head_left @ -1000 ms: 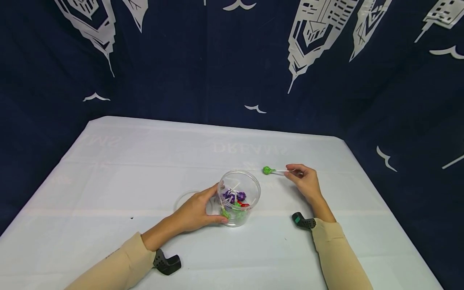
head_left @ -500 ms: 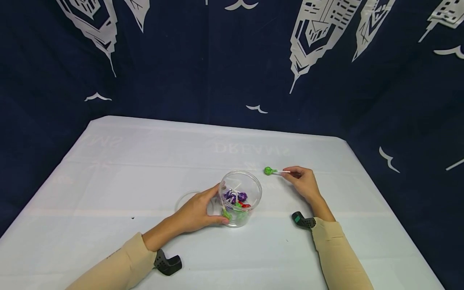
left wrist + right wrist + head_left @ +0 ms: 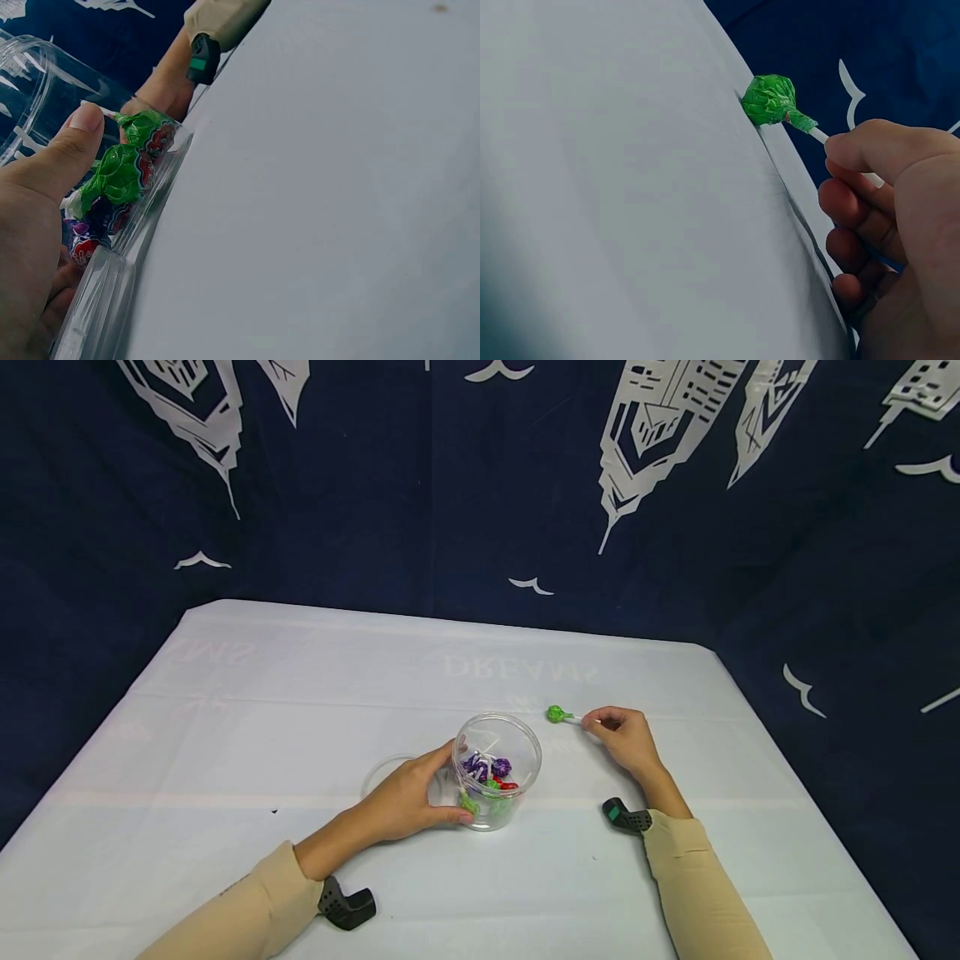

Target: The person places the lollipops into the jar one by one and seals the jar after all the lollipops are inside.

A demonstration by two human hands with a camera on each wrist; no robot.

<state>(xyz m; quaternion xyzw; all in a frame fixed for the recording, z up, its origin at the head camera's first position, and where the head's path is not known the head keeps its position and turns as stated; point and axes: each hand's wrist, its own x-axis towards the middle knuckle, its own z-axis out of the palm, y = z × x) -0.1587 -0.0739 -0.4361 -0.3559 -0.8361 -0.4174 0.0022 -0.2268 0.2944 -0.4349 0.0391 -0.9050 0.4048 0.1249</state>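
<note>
While gripping clear round plastic tub (image 3: 517,745) in left hand (image 3: 408,800), pinching green-wrapped ball-headed lollipop (image 3: 556,714) in right hand (image 3: 626,740); apparently pick-up, likely needing lift.

Beige sleeves (image 3: 258,902) end beside black wrist cameras (image 3: 349,907).
</note>
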